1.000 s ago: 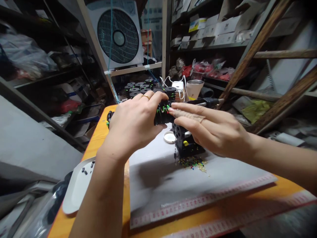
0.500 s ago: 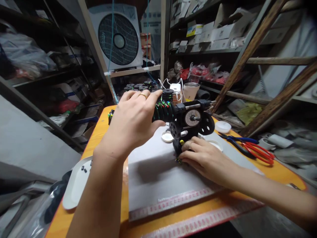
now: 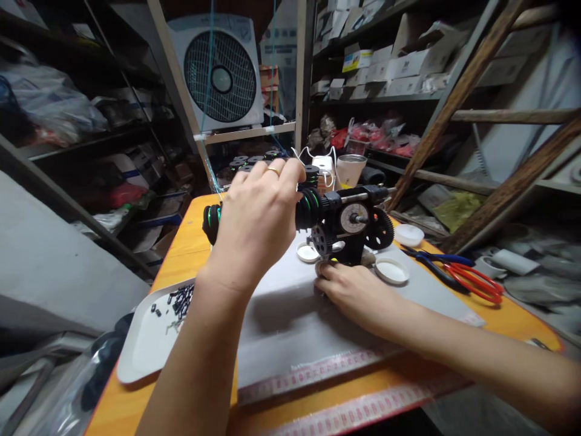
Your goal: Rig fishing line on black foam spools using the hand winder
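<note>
Since the earlier frame the right hand (image 3: 351,290) has come a little closer to the foot of the winder (image 3: 349,227), and the left hand (image 3: 258,221) has lifted slightly along the spool row (image 3: 308,209), so that the tray (image 3: 145,339) at the lower left now shows more of its small black parts. The left grip is closed around the spool row, fingers over the top and thumb below; the right grip lies with curled fingers against the base of the winder, and I cannot tell if it pinches something small there. I think the step goes best when the left hand keeps the row level and turns it slowly, while the right hand holds the base steady on the grey mat (image 3: 290,327), because the machine is light and could slide. The winder stands in the centre of the frame, on the mat on the orange worktop (image 3: 190,242). It is black, with toothed wheels and a round dial; the spools carry green thread. Two white caps (image 3: 393,270) lie beside it, and red pliers (image 3: 467,278) lie to the right.
</note>
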The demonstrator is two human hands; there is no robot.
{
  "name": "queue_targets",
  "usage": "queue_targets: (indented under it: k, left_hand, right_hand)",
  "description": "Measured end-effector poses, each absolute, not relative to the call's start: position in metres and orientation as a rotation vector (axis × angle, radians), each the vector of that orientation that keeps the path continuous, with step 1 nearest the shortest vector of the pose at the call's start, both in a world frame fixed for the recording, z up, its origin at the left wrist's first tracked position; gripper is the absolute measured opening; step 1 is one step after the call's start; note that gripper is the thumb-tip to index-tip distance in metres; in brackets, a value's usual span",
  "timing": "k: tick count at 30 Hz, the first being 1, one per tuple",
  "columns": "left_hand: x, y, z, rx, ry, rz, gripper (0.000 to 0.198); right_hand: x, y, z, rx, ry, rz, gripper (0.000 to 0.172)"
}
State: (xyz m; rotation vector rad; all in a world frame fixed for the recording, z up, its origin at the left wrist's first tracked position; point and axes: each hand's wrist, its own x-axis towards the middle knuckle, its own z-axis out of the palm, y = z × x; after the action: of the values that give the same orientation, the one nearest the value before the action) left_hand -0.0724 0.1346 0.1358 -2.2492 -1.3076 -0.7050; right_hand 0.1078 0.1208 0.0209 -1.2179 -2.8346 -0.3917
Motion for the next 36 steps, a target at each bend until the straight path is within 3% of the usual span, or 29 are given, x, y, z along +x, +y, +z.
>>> queue_targets:
  k: [6,10,22,36]
  left_hand:
    - [-0.082,0.130,0.136,-2.419,-1.247,-0.623,0.020]
    - [-0.084,0.131,0.130,-2.412,-1.270,-0.481,0.049]
    - [-0.093,0.131,0.140,-2.462,-1.358,-0.601,0.040]
    - [-0.068,0.147,0.121,-2.403,-0.987,-0.606,0.039]
  right_hand:
    - [0.106,0.117,0.012,-1.232,-2.825,-0.507,0.023]
    - [0.106,0.116,0.009,-1.256,-2.815,-0.531,0.022]
    - [0.111,0.114,0.011,-1.270,-2.811,-0.514,0.022]
    - [0.107,0.117,0.008,-1.194,-2.899,-0.616,0.016]
